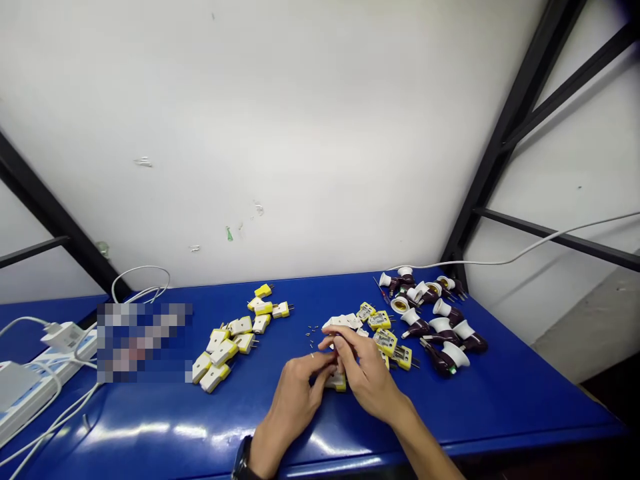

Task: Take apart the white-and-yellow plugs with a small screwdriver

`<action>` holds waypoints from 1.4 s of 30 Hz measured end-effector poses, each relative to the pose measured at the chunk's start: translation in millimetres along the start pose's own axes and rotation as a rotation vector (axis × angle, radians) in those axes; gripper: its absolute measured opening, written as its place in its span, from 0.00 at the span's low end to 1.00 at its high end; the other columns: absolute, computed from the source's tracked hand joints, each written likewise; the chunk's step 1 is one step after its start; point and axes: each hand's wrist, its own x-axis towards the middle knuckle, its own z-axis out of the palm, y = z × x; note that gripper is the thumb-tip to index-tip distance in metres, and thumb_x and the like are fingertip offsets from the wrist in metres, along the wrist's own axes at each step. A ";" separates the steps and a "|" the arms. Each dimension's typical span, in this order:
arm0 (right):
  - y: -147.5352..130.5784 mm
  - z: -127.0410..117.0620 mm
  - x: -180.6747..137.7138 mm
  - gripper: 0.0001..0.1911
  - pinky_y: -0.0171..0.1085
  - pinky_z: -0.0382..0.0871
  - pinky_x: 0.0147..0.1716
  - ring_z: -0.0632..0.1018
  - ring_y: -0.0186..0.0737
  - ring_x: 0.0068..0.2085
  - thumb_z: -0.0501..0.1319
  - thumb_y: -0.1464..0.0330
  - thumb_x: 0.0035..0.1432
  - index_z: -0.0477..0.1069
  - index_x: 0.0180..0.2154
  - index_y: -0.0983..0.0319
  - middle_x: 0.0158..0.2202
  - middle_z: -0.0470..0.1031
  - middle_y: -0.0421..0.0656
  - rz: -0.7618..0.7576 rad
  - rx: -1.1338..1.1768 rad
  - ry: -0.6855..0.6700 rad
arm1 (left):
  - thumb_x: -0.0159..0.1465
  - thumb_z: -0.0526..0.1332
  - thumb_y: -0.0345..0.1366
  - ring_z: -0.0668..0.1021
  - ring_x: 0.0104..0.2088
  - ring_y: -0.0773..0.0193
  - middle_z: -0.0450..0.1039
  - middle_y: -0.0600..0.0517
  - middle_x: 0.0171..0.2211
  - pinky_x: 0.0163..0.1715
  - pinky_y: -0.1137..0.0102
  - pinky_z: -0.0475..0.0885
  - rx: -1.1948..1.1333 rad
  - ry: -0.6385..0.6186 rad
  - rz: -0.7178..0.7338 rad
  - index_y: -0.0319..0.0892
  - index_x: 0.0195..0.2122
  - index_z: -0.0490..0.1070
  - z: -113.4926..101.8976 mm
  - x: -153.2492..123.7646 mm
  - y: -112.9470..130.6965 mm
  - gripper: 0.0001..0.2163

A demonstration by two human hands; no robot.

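Observation:
My left hand (299, 387), a dark band on its wrist, has thumb and fingers closed at a white-and-yellow electrical plug (338, 383) low on the blue table. Directly over that plug, the fingers of my right hand (367, 367) are pinched together. A small reddish bit shows between the hands, too covered to name. White plug covers (345, 321) lie just behind the fingers. To the right are opened yellow plugs (385, 341) with metal parts inside. Several tiny screws (311, 335) are scattered left of the covers.
Closed white-and-yellow plugs (223, 351) form a pile on the left. Dark-and-white lamp holders (443, 330) crowd the right, near a thin screwdriver (381, 291). A power strip (30, 403) with white cables stands far left. Black metal frame bars (480, 180) rise at the sides.

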 end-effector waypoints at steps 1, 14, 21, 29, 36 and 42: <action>-0.8 -0.6 0.4 0.18 0.35 0.74 0.31 0.78 0.36 0.28 0.49 0.62 0.74 0.73 0.54 0.60 0.42 0.82 0.45 0.007 0.033 -0.029 | 0.69 0.55 0.30 0.82 0.34 0.60 0.83 0.50 0.34 0.36 0.72 0.72 0.001 0.005 -0.010 0.43 0.38 0.80 -0.2 0.4 0.0 0.13; -1.7 1.0 3.3 0.16 0.38 0.73 0.41 0.81 0.40 0.39 0.50 0.66 0.73 0.72 0.55 0.61 0.39 0.81 0.44 -0.044 -0.059 0.001 | 0.68 0.56 0.31 0.84 0.41 0.56 0.84 0.48 0.40 0.45 0.67 0.77 -0.072 0.026 -0.043 0.42 0.43 0.81 -0.2 3.3 2.3 0.12; -1.5 0.8 6.1 0.15 0.38 0.73 0.38 0.80 0.40 0.35 0.57 0.64 0.69 0.74 0.54 0.60 0.39 0.82 0.44 -0.045 -0.107 0.047 | 0.67 0.60 0.32 0.83 0.37 0.59 0.83 0.49 0.38 0.40 0.69 0.77 -0.113 0.035 -0.056 0.40 0.41 0.79 -2.9 7.2 5.3 0.08; -10.7 -3.2 5.9 0.24 0.43 0.74 0.46 0.81 0.44 0.42 0.53 0.67 0.71 0.64 0.65 0.61 0.43 0.82 0.46 -0.062 -0.172 -0.079 | 0.67 0.60 0.32 0.83 0.34 0.59 0.83 0.50 0.34 0.38 0.70 0.77 -0.108 0.008 -0.076 0.40 0.39 0.82 -7.9 10.2 5.6 0.10; -9.9 -3.9 5.1 0.16 0.38 0.74 0.39 0.81 0.41 0.38 0.54 0.68 0.70 0.74 0.54 0.60 0.44 0.83 0.47 -0.086 -0.146 -0.030 | 0.66 0.61 0.32 0.83 0.42 0.55 0.84 0.49 0.39 0.46 0.66 0.75 -0.067 -0.027 -0.076 0.41 0.40 0.82 -9.2 9.5 5.7 0.09; -10.1 -4.1 4.4 0.14 0.37 0.73 0.37 0.79 0.38 0.32 0.57 0.66 0.69 0.74 0.52 0.61 0.38 0.82 0.43 -0.046 -0.108 -0.016 | 0.62 0.65 0.32 0.83 0.35 0.55 0.84 0.49 0.34 0.40 0.68 0.74 -0.038 0.045 -0.085 0.40 0.34 0.82 -6.9 12.1 4.3 0.05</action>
